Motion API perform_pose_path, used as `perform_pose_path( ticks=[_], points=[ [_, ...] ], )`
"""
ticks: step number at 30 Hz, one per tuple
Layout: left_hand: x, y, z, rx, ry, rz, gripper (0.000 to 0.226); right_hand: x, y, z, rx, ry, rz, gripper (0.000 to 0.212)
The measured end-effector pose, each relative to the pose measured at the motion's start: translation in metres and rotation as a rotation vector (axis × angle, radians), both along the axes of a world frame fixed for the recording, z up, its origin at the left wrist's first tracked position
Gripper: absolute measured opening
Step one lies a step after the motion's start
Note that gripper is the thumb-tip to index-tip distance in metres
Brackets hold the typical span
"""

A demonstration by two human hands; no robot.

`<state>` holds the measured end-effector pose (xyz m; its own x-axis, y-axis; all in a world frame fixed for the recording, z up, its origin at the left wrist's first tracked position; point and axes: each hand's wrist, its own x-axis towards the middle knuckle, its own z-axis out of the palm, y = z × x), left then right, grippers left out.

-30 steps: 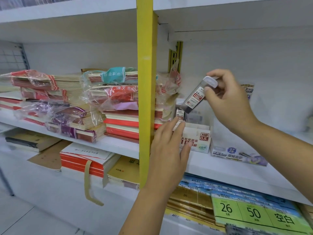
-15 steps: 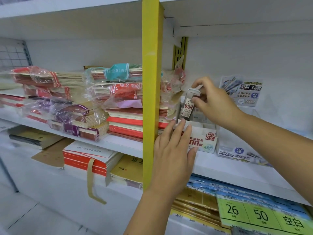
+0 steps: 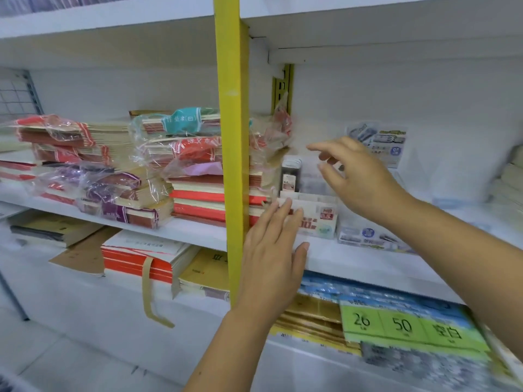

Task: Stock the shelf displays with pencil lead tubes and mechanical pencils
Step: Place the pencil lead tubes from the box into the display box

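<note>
Apparently to stop the box sliding, the left hand lay flat against its near face, fingers straight, while the right hand hovered empty, fingers loosely spread, just right of the tube upright at the box's left end.

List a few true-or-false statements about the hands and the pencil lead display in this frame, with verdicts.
1. The right hand holds nothing. True.
2. A lead tube lies flat on the shelf board in front of the display box. False: it stands upright inside the box, at its left end.
3. The left hand has straight fingers at the front of the display box. True.
4. The plastic-wrapped notebook stacks sit to the right of the display box. False: they are to its left, mostly beyond the yellow upright.
</note>
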<state>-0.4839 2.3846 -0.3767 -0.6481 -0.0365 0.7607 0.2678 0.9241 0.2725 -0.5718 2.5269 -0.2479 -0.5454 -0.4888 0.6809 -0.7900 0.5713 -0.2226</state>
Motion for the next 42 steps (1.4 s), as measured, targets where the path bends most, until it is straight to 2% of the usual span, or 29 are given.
perform_pose_path(
  ticks=[2,5,7,10,12,16,20,25,30,35,42],
  points=[
    [0.016,0.011,-0.009,0.042,0.043,-0.037,0.045,0.041,0.028,-0.016,-0.186,-0.061,0.095,0.027],
    [0.042,0.033,-0.035,0.094,0.015,-0.108,0.039,0.096,0.071,-0.063,-0.352,-0.315,0.176,0.022],
    [0.058,0.049,-0.064,0.122,-0.145,-0.182,0.038,0.118,0.095,-0.111,-0.336,-0.472,0.132,0.022],
    [0.081,0.071,-0.128,0.165,-0.489,-0.248,0.039,0.136,0.124,-0.201,-0.209,-0.766,-0.008,0.019],
    [0.097,0.082,-0.175,0.228,-0.663,-0.215,0.042,0.146,0.14,-0.265,-0.146,-0.963,-0.1,0.017],
    [0.123,0.089,-0.258,0.348,-0.976,-0.112,0.05,0.167,0.156,-0.366,-0.108,-1.221,-0.165,0.02],
    [0.138,0.085,-0.315,0.422,-1.247,-0.034,0.061,0.172,0.157,-0.428,-0.033,-1.429,-0.189,0.045],
    [0.141,0.085,-0.352,0.564,-1.364,-0.029,0.063,0.147,0.147,-0.469,0.068,-1.351,-0.283,0.063],
    [0.136,0.084,-0.364,0.785,-1.332,-0.018,0.052,0.123,0.129,-0.504,0.141,-1.287,-0.332,0.08],
    [0.132,0.082,-0.364,0.9,-1.288,-0.078,0.04,0.114,0.123,-0.527,0.322,-1.124,-0.456,0.09],
    [0.131,0.082,-0.36,0.985,-1.273,-0.091,0.039,0.102,0.123,-0.531,0.475,-1.051,-0.421,0.091]
  ],
)
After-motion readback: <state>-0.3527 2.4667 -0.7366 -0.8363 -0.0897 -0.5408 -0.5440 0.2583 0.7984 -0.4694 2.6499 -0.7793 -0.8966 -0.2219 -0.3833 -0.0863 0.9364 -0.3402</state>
